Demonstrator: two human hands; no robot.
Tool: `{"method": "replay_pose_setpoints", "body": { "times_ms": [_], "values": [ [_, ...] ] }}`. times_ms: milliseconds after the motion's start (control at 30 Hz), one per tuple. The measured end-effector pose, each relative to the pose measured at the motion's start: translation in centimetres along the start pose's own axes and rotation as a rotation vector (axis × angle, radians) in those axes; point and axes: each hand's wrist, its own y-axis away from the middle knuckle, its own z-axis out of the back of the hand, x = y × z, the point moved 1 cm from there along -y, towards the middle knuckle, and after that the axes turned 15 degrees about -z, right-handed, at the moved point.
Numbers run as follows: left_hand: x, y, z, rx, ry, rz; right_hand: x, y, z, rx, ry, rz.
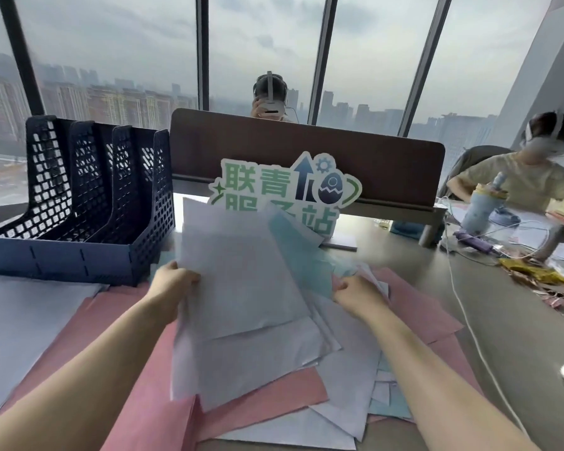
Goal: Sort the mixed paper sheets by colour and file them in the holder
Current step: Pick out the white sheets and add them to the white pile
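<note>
Left hand [173, 281] with fingers curled round the left edge of a raised stack of white sheets [241, 281], right hand [355, 292] pinching a teal sheet [293, 252] behind it, pink sheets [144, 402] spread on the surface [508, 320], dark blue holder [79, 206] standing at left

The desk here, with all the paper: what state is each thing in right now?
File holder: upright, slots look empty.
White sheets: lifted, held by both hands.
Left hand: grips the sheets' left edge.
Right hand: pinches the right edge.
Pink sheets: loose on the desk, unsorted.
Blue sheet: tucked behind the white ones.
</note>
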Motion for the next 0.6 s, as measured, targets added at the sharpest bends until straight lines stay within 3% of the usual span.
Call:
{"method": "replay_pose_setpoints", "body": {
  "times_ms": [133, 267, 367, 500, 600],
  "values": [
    [-0.2, -0.1, 2.1, -0.002, -0.076, -0.001, -0.8, -0.5, 0.2, 0.192, 0.379, 0.009],
    [0.7, 0.5, 2.8, -0.004, -0.04, 0.039, -0.6, -1.5, 0.0, 0.197, 0.35, 0.043],
    [1.1, 0.7, 3.3, -0.002, -0.031, 0.072, -1.0, -2.2, 0.8, 0.007, 0.235, 0.053],
    [1.1, 1.0, 3.5, 0.024, -0.02, 0.099, -1.0, -2.0, 2.9, -0.421, -0.087, -0.009],
    [1.2, 1.0, 3.6, 0.026, -0.015, 0.116, 0.4, -1.4, 4.8, -0.597, -0.292, 0.086]
  ]
}}
